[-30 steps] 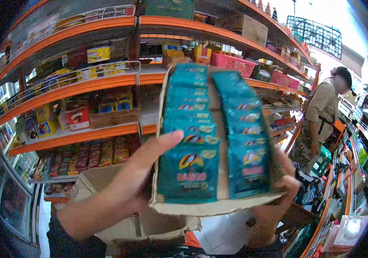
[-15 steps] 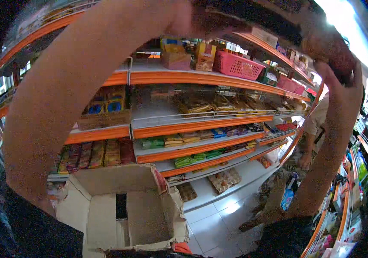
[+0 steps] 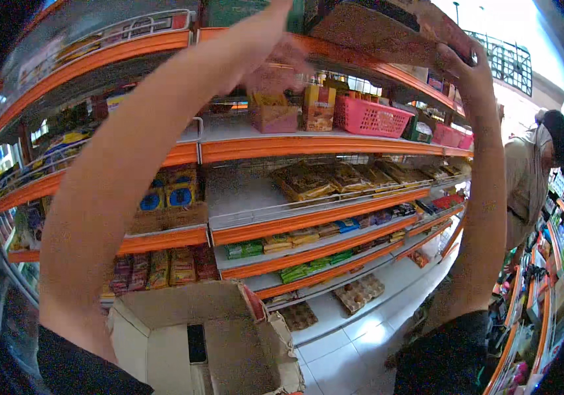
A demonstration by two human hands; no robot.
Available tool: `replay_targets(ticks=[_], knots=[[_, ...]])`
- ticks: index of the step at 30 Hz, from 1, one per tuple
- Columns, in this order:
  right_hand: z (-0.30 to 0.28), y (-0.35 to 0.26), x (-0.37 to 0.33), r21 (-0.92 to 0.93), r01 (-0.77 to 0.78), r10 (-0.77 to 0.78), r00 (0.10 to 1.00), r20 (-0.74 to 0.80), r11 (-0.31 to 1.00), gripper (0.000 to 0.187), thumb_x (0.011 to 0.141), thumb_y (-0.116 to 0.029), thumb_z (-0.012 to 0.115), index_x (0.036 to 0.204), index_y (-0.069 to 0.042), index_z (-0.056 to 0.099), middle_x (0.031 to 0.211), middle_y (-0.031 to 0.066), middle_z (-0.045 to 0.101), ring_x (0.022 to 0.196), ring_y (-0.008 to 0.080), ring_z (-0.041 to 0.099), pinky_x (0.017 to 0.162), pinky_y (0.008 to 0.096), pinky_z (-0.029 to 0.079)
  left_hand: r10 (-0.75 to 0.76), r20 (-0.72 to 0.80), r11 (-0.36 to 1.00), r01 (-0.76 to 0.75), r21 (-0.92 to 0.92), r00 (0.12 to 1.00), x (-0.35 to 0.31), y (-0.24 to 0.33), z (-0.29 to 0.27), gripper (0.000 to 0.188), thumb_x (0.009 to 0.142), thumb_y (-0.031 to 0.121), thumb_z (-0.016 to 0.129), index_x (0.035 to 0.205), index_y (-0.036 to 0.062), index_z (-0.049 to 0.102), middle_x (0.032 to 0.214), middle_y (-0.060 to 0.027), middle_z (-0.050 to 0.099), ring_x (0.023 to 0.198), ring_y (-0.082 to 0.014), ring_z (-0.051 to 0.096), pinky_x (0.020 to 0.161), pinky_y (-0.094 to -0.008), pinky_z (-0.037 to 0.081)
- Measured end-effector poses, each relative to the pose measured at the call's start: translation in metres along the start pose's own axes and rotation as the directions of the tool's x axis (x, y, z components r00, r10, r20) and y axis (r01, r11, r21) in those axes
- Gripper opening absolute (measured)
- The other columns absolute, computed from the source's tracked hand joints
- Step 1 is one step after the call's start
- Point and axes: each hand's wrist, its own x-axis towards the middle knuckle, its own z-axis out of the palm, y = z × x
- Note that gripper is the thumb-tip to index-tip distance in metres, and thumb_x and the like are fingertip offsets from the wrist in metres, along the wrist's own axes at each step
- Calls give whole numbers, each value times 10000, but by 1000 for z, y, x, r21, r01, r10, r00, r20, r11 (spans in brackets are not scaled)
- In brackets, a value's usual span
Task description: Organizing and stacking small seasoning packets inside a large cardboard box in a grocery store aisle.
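Note:
Both my arms are raised toward the top shelf. My right hand grips the right end of a brown cardboard box, which is tilted at the upper edge of the view. My left hand is blurred, below and left of the box, with its fingers apart and nothing visible in them. Behind it a green surface shows on the top shelf. Low in front of me stands an open, worn cardboard box with a dark slot in its bottom; no goods show inside.
Orange-edged shelves hold a pink basket, a yellow carton, brown packets and colourful pouches. Egg trays lie on the bottom shelf. A person stands at right, near another stocked rack.
The raised box and my right hand have shifted left in view. My left hand has come away from the box's underside. The other person now shows more fully at the right.

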Motion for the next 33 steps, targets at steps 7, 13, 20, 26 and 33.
replay_targets(ticks=[7, 13, 20, 26, 33], knots=[[34, 58, 29, -22, -32, 28, 983, -182, 999, 825, 741, -313, 753, 1364, -59, 276, 1238, 140, 474, 1068, 216, 521, 889, 320, 422, -395, 374, 640, -41, 767, 839, -210, -155, -34, 467, 890, 450, 483, 1216, 116, 506, 1172, -113, 569, 1057, -270, 559, 879, -385, 447], [94, 159, 54, -548, -77, -104, 951, -292, 833, 733, 736, -536, 658, 1293, -102, 464, 1250, 223, 493, 1268, 303, 371, 1000, 385, 356, -782, 406, 621, 646, 444, 473, -372, -251, -50, 650, 850, 432, 568, 1362, 106, 335, 1332, -134, 428, 1222, -253, 411, 975, -393, 365], [121, 177, 86, -347, -416, 384, 910, -159, 841, 373, 822, -286, 627, 1144, -100, 602, 904, 94, 661, 914, 168, 601, 708, 305, 485, -677, 631, 371, 916, -150, 378, -443, -300, 9, 708, 828, 367, 646, 1377, 73, 310, 1302, -111, 457, 1203, -226, 428, 984, -346, 362], [186, 108, 82, -685, 211, -463, 862, -205, 697, 394, 839, -339, 559, 1161, -112, 559, 1149, 176, 565, 1075, 331, 521, 936, 421, 383, -406, 634, 518, 737, -433, 658, -452, -303, 4, 819, 757, 465, 690, 1375, 85, 312, 1324, -105, 418, 1243, -239, 377, 1034, -391, 296], [289, -50, 74, -542, 383, -399, 912, 95, 748, 642, 937, -497, 330, 1336, 6, 350, 1393, 177, 337, 1307, 327, 272, 1090, 417, 198, -418, 663, 638, 720, -273, 621, -455, -338, 22, 759, 793, 465, 654, 1360, 86, 321, 1338, -110, 383, 1240, -247, 362, 1012, -387, 302]])
